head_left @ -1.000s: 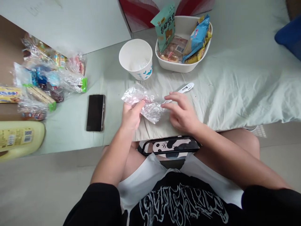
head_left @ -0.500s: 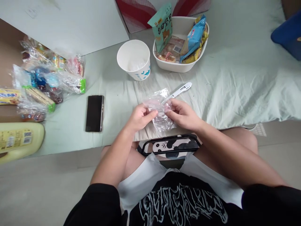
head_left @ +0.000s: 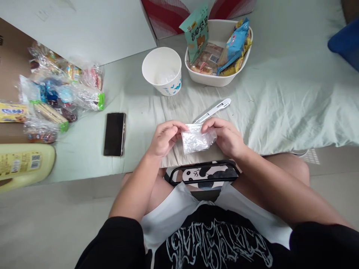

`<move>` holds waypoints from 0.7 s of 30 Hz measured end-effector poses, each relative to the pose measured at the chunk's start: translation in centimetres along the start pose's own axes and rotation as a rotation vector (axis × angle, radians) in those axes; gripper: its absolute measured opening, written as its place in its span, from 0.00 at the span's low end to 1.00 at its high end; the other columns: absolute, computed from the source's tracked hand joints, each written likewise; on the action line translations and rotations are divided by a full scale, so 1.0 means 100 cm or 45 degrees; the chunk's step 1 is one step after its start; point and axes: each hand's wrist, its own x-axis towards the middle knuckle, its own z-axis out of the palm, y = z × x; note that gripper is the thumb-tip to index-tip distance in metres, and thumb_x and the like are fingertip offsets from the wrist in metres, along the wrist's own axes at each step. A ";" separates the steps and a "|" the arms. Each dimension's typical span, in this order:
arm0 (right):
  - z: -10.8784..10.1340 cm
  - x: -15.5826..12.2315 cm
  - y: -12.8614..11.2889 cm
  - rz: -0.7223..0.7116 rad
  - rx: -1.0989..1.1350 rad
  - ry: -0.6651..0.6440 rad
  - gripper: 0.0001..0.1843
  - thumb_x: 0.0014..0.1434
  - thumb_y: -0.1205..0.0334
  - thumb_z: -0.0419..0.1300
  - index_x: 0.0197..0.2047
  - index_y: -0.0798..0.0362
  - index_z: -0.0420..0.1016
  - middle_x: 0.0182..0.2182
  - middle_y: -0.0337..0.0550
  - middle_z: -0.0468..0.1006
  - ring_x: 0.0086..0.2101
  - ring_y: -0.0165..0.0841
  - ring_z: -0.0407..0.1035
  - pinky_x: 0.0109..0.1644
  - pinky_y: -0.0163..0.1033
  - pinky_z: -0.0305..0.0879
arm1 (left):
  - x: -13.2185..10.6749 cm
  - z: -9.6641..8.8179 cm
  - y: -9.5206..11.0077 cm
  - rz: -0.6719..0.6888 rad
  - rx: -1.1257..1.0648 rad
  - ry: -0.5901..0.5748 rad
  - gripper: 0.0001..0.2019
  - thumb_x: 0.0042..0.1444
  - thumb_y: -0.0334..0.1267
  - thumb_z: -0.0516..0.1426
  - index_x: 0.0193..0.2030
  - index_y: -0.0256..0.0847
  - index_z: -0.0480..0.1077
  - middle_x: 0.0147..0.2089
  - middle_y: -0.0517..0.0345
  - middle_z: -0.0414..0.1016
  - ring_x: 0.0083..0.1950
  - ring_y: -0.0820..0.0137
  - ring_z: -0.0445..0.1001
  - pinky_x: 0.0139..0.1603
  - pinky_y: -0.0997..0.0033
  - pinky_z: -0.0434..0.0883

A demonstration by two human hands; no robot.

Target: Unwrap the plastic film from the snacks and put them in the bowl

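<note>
Between my hands is a crinkled clear plastic wrapper (head_left: 196,140), folded over into a smaller piece. My left hand (head_left: 165,138) pinches its upper left corner. Thumb and fingers of my right hand (head_left: 226,136) grip its upper right side. Just beyond the wrapper, a white utility knife (head_left: 214,110) lies slanted on the cloth, its lower end close to my right fingers. Farther back stands a white paper cup (head_left: 162,71) with a blue print and some clear plastic inside.
A white tub (head_left: 217,80) of snack packets stands behind the knife. A phone (head_left: 114,134) lies to the left, with several wrapped snacks (head_left: 56,97) and a yellow jug (head_left: 25,164) beyond. A blue object (head_left: 346,45) is at far right.
The wrapper, spread out before, is now folded down smaller with a straight top edge. My hands have turned and moved slightly apart. The view has shifted a little.
</note>
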 end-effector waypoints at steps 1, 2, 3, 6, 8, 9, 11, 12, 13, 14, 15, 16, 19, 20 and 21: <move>0.000 0.000 -0.001 -0.024 -0.040 -0.003 0.12 0.62 0.54 0.54 0.35 0.50 0.76 0.31 0.41 0.75 0.31 0.33 0.66 0.39 0.42 0.63 | 0.000 -0.001 -0.001 -0.002 0.020 0.003 0.19 0.50 0.56 0.68 0.31 0.40 0.79 0.32 0.54 0.80 0.29 0.71 0.75 0.28 0.71 0.72; 0.001 0.001 -0.002 -0.041 -0.100 -0.005 0.13 0.63 0.52 0.55 0.34 0.51 0.75 0.30 0.40 0.74 0.31 0.33 0.65 0.38 0.42 0.62 | 0.001 -0.001 -0.003 -0.007 0.041 0.001 0.18 0.50 0.55 0.69 0.35 0.41 0.78 0.33 0.56 0.80 0.30 0.72 0.75 0.29 0.73 0.72; 0.002 0.001 -0.003 -0.045 -0.170 -0.001 0.13 0.63 0.51 0.56 0.33 0.51 0.74 0.29 0.40 0.73 0.30 0.32 0.65 0.37 0.41 0.61 | 0.001 -0.001 -0.004 -0.016 0.058 -0.006 0.19 0.49 0.52 0.70 0.39 0.41 0.76 0.34 0.57 0.80 0.30 0.73 0.76 0.29 0.74 0.72; 0.006 0.000 -0.001 -0.008 -0.264 0.033 0.08 0.60 0.55 0.62 0.37 0.50 0.70 0.28 0.36 0.69 0.27 0.29 0.61 0.33 0.38 0.59 | 0.002 0.000 -0.007 -0.061 0.079 -0.007 0.27 0.46 0.44 0.73 0.50 0.44 0.69 0.35 0.61 0.80 0.32 0.73 0.78 0.32 0.76 0.73; 0.008 0.000 0.003 0.014 -0.195 0.058 0.13 0.58 0.60 0.63 0.46 0.48 0.68 0.31 0.35 0.69 0.26 0.28 0.61 0.31 0.37 0.59 | 0.002 0.000 -0.007 -0.069 0.102 0.039 0.28 0.48 0.43 0.72 0.52 0.45 0.66 0.34 0.63 0.80 0.31 0.74 0.77 0.33 0.76 0.73; 0.009 0.001 0.005 0.020 -0.152 0.071 0.19 0.56 0.61 0.63 0.50 0.47 0.66 0.33 0.35 0.69 0.27 0.28 0.62 0.31 0.37 0.61 | 0.003 0.000 -0.008 -0.058 0.113 0.071 0.27 0.48 0.43 0.72 0.51 0.45 0.66 0.34 0.63 0.79 0.30 0.75 0.77 0.32 0.76 0.73; 0.010 0.002 0.007 0.033 -0.091 0.106 0.26 0.55 0.62 0.64 0.56 0.46 0.62 0.37 0.37 0.71 0.30 0.30 0.66 0.34 0.37 0.64 | 0.004 -0.001 -0.009 -0.024 0.126 0.120 0.25 0.50 0.44 0.71 0.50 0.44 0.67 0.32 0.64 0.78 0.29 0.75 0.75 0.32 0.76 0.72; 0.010 0.003 0.007 0.044 -0.077 0.118 0.28 0.55 0.61 0.64 0.57 0.47 0.61 0.37 0.37 0.72 0.32 0.31 0.68 0.35 0.38 0.65 | 0.005 -0.001 -0.010 -0.005 0.130 0.135 0.24 0.51 0.46 0.71 0.50 0.44 0.68 0.32 0.64 0.77 0.29 0.75 0.75 0.32 0.76 0.72; 0.010 0.004 0.007 0.059 -0.076 0.120 0.29 0.54 0.59 0.65 0.57 0.47 0.62 0.36 0.38 0.73 0.33 0.31 0.69 0.36 0.38 0.66 | 0.006 -0.001 -0.012 0.014 0.131 0.145 0.24 0.51 0.47 0.71 0.50 0.44 0.69 0.32 0.63 0.77 0.30 0.75 0.76 0.32 0.75 0.72; 0.009 0.005 0.005 0.077 -0.095 0.113 0.27 0.55 0.57 0.66 0.56 0.48 0.64 0.35 0.38 0.73 0.33 0.31 0.68 0.36 0.39 0.65 | 0.006 -0.001 -0.013 0.029 0.126 0.148 0.23 0.52 0.49 0.70 0.50 0.43 0.70 0.32 0.62 0.78 0.31 0.74 0.76 0.32 0.75 0.73; 0.009 0.005 0.004 0.099 -0.135 0.100 0.23 0.55 0.56 0.66 0.52 0.49 0.66 0.33 0.37 0.73 0.32 0.31 0.68 0.35 0.38 0.64 | 0.006 0.000 -0.014 0.039 0.114 0.141 0.24 0.52 0.51 0.70 0.50 0.43 0.71 0.33 0.61 0.78 0.32 0.74 0.77 0.33 0.75 0.73; 0.009 0.006 0.002 0.121 -0.193 0.090 0.18 0.56 0.54 0.65 0.47 0.50 0.69 0.31 0.37 0.73 0.30 0.30 0.66 0.34 0.38 0.62 | 0.006 0.002 -0.015 0.041 0.096 0.118 0.25 0.51 0.52 0.71 0.50 0.43 0.72 0.34 0.60 0.79 0.33 0.73 0.78 0.35 0.75 0.74; 0.008 0.006 -0.004 0.149 -0.328 0.103 0.09 0.58 0.55 0.63 0.34 0.51 0.70 0.26 0.36 0.70 0.28 0.29 0.62 0.33 0.38 0.58 | 0.005 0.009 -0.016 0.000 0.066 0.014 0.27 0.47 0.53 0.73 0.48 0.41 0.74 0.37 0.56 0.82 0.39 0.68 0.82 0.40 0.72 0.78; 0.008 0.006 -0.005 0.138 -0.319 0.113 0.09 0.58 0.55 0.62 0.33 0.51 0.70 0.26 0.36 0.70 0.28 0.29 0.63 0.33 0.39 0.59 | 0.004 0.012 -0.016 -0.015 0.071 0.002 0.26 0.47 0.52 0.73 0.47 0.40 0.75 0.38 0.54 0.83 0.40 0.67 0.83 0.41 0.70 0.79; 0.007 0.006 -0.006 0.122 -0.288 0.123 0.09 0.59 0.55 0.61 0.32 0.51 0.70 0.27 0.37 0.71 0.29 0.29 0.63 0.34 0.39 0.60 | 0.003 0.014 -0.016 -0.024 0.081 0.009 0.24 0.48 0.52 0.73 0.46 0.39 0.76 0.38 0.53 0.84 0.40 0.66 0.83 0.41 0.69 0.80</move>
